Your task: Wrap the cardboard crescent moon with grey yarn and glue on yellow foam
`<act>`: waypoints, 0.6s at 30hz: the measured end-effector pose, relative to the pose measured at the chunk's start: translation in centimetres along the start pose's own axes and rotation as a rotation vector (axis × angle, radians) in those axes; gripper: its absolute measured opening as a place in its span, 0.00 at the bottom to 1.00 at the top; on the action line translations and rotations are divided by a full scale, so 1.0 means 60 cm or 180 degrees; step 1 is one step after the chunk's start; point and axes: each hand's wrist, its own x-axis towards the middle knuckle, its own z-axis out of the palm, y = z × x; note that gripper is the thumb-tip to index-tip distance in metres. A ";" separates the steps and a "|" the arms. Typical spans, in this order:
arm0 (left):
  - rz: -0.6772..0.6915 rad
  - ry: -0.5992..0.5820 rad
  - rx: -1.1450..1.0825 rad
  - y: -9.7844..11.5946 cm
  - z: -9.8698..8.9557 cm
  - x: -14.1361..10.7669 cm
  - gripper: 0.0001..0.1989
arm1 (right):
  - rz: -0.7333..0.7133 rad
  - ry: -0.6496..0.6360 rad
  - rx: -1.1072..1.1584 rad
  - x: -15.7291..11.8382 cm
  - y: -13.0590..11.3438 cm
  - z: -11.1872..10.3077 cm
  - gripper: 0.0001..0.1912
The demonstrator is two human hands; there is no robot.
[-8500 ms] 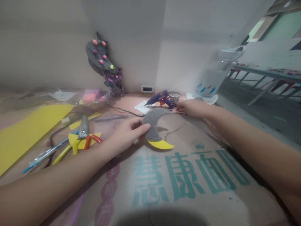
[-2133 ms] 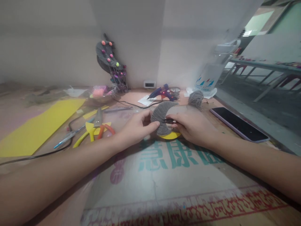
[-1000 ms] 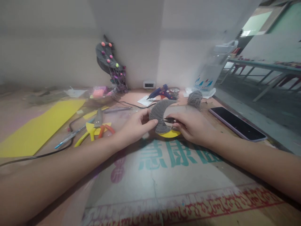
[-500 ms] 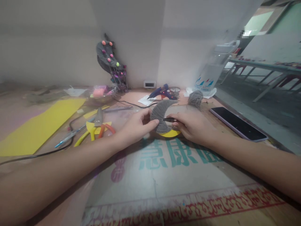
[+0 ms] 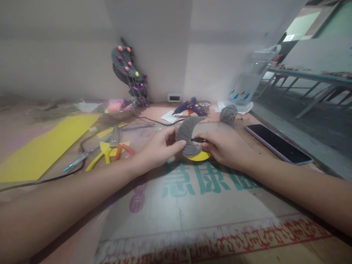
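A crescent moon shape [image 5: 188, 134] wrapped in grey yarn stands in front of me, its lower tip bare yellow [image 5: 200, 156]. My left hand [image 5: 167, 146] grips its outer curve, thumb on the front and fingers behind. At the inner curve, my right hand [image 5: 218, 146] pinches a small dark pointed tool [image 5: 197, 140], whose tip meets the yarn. Most of that tool is hidden by the fingers, so its exact kind is unclear. A ball of grey yarn [image 5: 228, 115] lies beyond my right hand.
Pliers [image 5: 114, 137] with yellow and orange handles lie left, near a yellow sheet [image 5: 52, 146]. A blue glue gun [image 5: 189, 107] rests behind the crescent. To the right are a phone [image 5: 277, 143] and a clear bottle [image 5: 244, 82]. A decorated grey crescent [image 5: 123, 66] hangs at the wall.
The crescent's upper tip has shifted very slightly left. Both hands keep the same grip, and the dark tool stays at the inner curve.
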 end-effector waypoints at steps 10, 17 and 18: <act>-0.0077 0.0042 -0.0190 -0.010 0.001 0.004 0.11 | -0.0046 0.0159 0.0208 -0.001 -0.005 -0.001 0.16; -0.0031 0.0041 -0.0030 -0.006 0.001 0.002 0.11 | -0.0003 0.0016 0.0174 0.000 0.000 0.000 0.16; -0.0034 0.0049 0.0007 -0.005 0.001 0.001 0.10 | -0.0016 0.0054 0.0203 0.000 0.000 0.000 0.16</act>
